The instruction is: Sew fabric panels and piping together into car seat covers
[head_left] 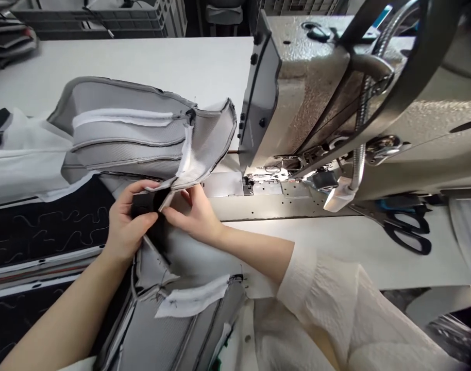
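A large sewn cover of grey padded fabric [131,154], with white strips and dark piped seams, spreads over the table and down toward my lap. My left hand [129,219] is closed on a dark-edged part of it, thumb on top. Close beside it, my right hand [192,214] pinches a seam edge of the same cover between thumb and fingers. The two hands nearly meet, just left of the sewing machine [293,93]. Its needle area and metal plate [235,206] are apart from the fabric in my fingers.
Black-handled scissors [407,232] lie on the white table [143,54] at the right. A small lamp on a flexible metal neck [359,139] hangs before the machine. Black panels with wavy stitching [53,224] lie at the left. Grey crates [92,20] stand behind the table.
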Action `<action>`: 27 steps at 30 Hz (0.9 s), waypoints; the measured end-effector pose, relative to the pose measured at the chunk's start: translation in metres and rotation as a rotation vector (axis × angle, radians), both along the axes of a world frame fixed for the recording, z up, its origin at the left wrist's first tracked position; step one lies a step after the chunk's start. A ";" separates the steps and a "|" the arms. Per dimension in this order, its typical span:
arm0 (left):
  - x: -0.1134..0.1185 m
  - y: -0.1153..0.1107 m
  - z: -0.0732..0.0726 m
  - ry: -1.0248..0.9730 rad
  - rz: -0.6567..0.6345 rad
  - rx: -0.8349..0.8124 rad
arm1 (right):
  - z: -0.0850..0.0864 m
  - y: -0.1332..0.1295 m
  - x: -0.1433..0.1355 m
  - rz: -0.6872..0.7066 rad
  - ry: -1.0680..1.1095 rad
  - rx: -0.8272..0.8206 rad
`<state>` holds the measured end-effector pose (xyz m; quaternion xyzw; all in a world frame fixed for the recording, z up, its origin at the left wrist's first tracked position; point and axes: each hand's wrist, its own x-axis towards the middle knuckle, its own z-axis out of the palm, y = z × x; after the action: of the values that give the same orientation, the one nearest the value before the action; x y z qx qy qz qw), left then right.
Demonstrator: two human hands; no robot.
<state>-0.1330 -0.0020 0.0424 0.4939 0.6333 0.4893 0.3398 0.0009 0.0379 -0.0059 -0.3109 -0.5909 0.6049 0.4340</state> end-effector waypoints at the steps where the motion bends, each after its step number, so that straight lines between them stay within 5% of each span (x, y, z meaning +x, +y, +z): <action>1: 0.000 -0.001 0.001 0.002 0.039 0.003 | 0.001 0.002 0.003 0.011 -0.020 0.045; 9: 0.014 -0.003 0.010 -0.024 0.207 0.001 | 0.003 0.008 0.007 -0.002 -0.056 0.230; 17: 0.037 0.001 -0.002 -0.095 0.244 0.147 | -0.007 0.020 -0.004 -0.179 0.018 0.104; 23: 0.052 -0.021 0.011 0.404 0.148 0.244 | -0.007 0.029 0.000 -0.272 0.062 0.026; 27: 0.006 -0.051 0.018 0.846 -0.094 0.111 | -0.004 0.037 0.010 -0.327 -0.103 0.011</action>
<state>-0.1269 -0.0525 0.0604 0.6969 0.6663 0.2613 0.0449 0.0108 0.0747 -0.0098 -0.4310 -0.5574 0.5062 0.4974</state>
